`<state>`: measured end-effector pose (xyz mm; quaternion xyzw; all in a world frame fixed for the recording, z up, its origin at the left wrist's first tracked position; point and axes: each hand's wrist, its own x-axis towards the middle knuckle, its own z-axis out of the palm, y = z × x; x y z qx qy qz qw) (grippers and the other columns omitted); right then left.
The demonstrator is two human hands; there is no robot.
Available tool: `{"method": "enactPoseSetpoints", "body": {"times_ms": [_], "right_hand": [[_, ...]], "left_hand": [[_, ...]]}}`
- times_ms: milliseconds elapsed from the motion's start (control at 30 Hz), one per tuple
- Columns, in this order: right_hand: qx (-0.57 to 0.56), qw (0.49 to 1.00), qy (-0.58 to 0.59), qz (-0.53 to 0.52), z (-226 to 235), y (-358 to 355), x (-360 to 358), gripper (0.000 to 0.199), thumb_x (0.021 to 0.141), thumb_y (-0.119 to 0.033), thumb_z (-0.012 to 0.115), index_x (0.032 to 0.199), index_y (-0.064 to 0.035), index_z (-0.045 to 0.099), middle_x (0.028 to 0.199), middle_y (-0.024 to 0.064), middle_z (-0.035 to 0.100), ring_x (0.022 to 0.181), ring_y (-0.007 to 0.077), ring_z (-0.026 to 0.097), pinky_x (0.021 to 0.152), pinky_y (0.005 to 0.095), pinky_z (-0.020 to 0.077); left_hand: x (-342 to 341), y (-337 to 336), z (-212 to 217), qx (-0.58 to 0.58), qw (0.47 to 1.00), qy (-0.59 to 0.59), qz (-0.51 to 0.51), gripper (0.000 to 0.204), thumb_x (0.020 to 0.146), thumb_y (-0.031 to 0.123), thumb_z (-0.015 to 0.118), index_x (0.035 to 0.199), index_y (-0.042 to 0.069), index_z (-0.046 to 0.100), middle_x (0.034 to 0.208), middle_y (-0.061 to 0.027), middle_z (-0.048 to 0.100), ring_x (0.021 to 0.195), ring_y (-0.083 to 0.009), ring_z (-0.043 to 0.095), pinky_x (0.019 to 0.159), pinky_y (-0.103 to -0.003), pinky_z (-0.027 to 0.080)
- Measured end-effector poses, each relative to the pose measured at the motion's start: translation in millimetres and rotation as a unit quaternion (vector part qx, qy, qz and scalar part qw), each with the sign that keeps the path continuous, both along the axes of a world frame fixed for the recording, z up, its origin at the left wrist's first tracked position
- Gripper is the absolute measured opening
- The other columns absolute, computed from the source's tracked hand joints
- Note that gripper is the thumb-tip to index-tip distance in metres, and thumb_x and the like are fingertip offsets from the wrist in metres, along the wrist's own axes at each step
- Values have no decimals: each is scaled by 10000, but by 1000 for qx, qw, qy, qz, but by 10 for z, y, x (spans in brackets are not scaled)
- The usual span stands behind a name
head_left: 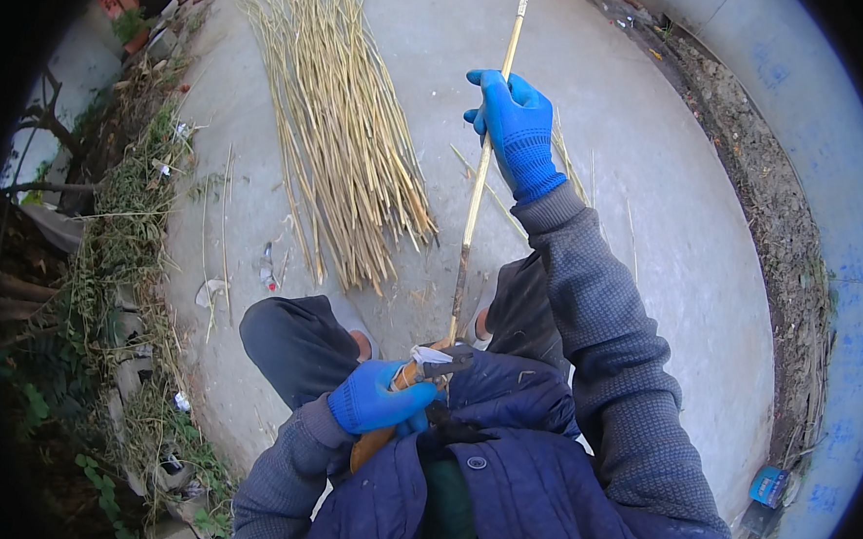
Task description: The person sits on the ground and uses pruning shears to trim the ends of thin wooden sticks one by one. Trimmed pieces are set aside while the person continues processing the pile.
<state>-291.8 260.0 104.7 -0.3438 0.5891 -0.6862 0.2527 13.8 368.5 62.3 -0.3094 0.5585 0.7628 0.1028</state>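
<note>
In a blue glove, my right hand (pixel 512 127) is closed around a long, thin pale stalk (pixel 476 199), held out ahead of me on a steep slant. The stalk's lower part is darker, and its bottom end comes down beside the dark metal head of a tool. My left hand (pixel 381 399), also blue-gloved, is wrapped around this orange-brown-handled tool (pixel 454 360) close to my lap. White material is wound near its head. Ahead to the left lies a large bundle of similar stalks (pixel 346 133) on the concrete. What kind of tool it is I cannot make out.
A few loose stalks (pixel 227 229) and scraps lie on the concrete ground (pixel 685 283). Dry weeds and rubble (pixel 126 234) line the left edge. On the right runs a soil strip (pixel 751 140) below a pale blue wall (pixel 844 320), with a blue packet (pixel 769 485) beside it.
</note>
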Motion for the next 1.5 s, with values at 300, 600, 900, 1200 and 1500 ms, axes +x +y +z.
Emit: {"method": "enactPoseSetpoints", "body": {"times_ms": [300, 600, 900, 1200, 1500], "right_hand": [[-71, 995, -32, 68, -181, 248, 231, 384, 1008, -259, 462, 1121, 73, 618, 513, -3, 452, 466, 86, 493, 690, 313, 579], [7, 995, -72, 75, -93, 584, 408, 441, 1041, -288, 420, 1214, 90, 564, 539, 18, 462, 452, 98, 482, 723, 334, 580], [-119, 981, -148, 38, 200, 87, 171, 383, 977, -262, 431, 1004, 72, 616, 487, 19, 411, 373, 122, 406, 549, 312, 557], [4, 976, -61, 208, 372, 422, 576, 411, 1026, -303, 431, 1113, 67, 590, 576, 60, 545, 479, 144, 561, 604, 281, 542], [-50, 941, 315, 117, -344, 1160, 710, 456, 973, -267, 563, 1333, 5, 501, 870, 186, 662, 787, 236, 686, 699, 353, 533]], "left_hand": [[37, -120, -28, -7, 1000, -20, 1, 332, 911, 278, 677, 1042, -25, 645, 767, -85, 706, 654, -122, 663, 621, -263, 548], [80, -2, -69, -149, 988, 25, 15, 302, 889, 273, 676, 978, -15, 661, 748, -96, 703, 676, -146, 680, 641, -307, 552], [-13, -242, 113, -199, 980, -11, 16, 311, 872, 304, 695, 933, 1, 669, 717, -85, 705, 654, -144, 693, 618, -305, 556], [-428, -595, 455, -135, 980, 59, 132, 311, 919, 213, 649, 1098, -38, 609, 761, -118, 695, 654, -158, 695, 560, -276, 569], [-682, -1037, 409, -182, 943, 95, 263, 236, 918, 211, 658, 999, -11, 648, 686, -116, 665, 515, -163, 615, 471, -282, 499]]}}
